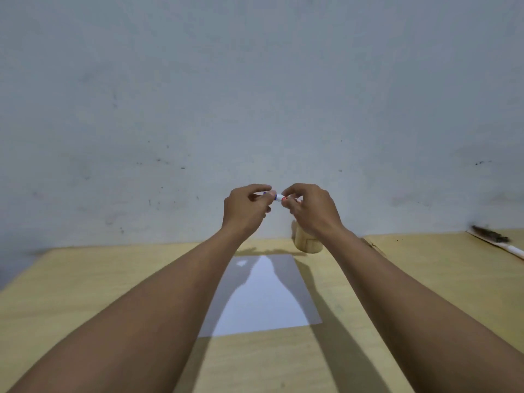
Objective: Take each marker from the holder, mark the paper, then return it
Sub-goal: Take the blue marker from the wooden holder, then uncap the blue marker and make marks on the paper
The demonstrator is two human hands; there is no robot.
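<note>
Both hands are raised in front of the wall, above the far end of the table. Between them is a white marker (278, 197) with a blue band, held level. My left hand (246, 209) pinches its left end and my right hand (310, 210) pinches its right end; most of the marker is hidden by the fingers. A blank white sheet of paper (262, 296) lies on the wooden table below, crossed by the shadows of my arms. The round wooden holder (307, 242) stands just beyond the paper's far right corner, its top hidden behind my right wrist.
The light wooden table (85, 293) meets a grey-white wall at the back. A white stick with a dark brushy end (499, 241) lies along the far right edge of the table.
</note>
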